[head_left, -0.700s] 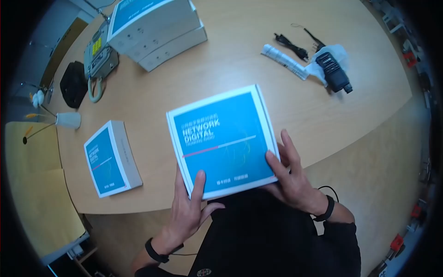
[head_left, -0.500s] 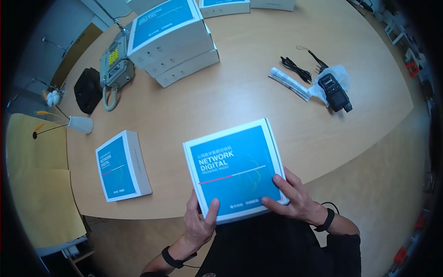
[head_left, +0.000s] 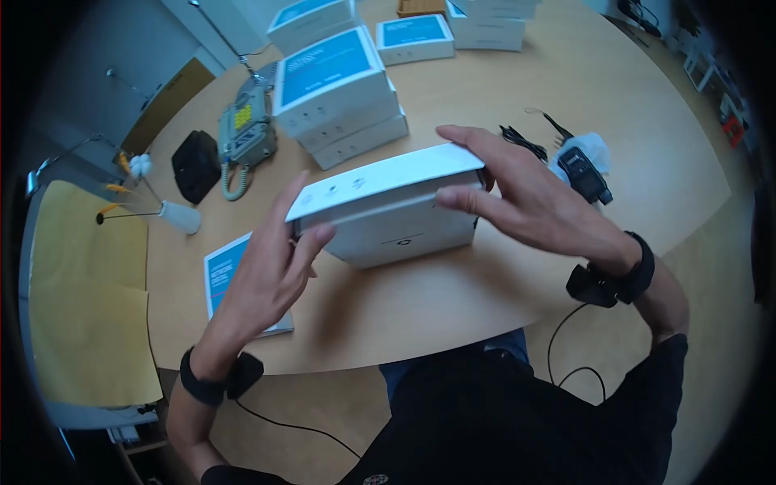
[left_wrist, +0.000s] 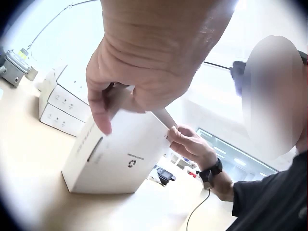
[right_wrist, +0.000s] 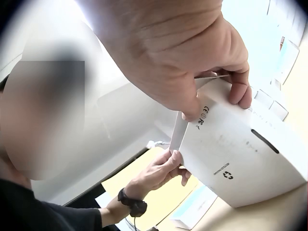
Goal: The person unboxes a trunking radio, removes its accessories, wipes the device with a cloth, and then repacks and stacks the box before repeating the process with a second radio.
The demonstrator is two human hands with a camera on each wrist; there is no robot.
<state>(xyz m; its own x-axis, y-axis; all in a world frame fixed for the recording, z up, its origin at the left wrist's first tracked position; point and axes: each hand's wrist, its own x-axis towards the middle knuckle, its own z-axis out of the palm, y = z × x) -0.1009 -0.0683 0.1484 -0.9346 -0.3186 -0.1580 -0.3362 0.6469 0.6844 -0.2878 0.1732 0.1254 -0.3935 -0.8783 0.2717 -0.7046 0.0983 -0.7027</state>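
In the head view, your left hand (head_left: 271, 271) and right hand (head_left: 537, 198) grip opposite ends of the white cardboard box (head_left: 404, 230), mid-frame. Left wrist view: you hold the box by its top, left of centre. Right wrist view: it fills the lower right, its top in your grip.

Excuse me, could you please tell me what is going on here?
A person's left hand and right hand grip a white cardboard box near its upper corners, holding it upright at the pale wooden table. Its top flap appears slightly raised. A black handheld radio lies to the right, near a coiled black cable.
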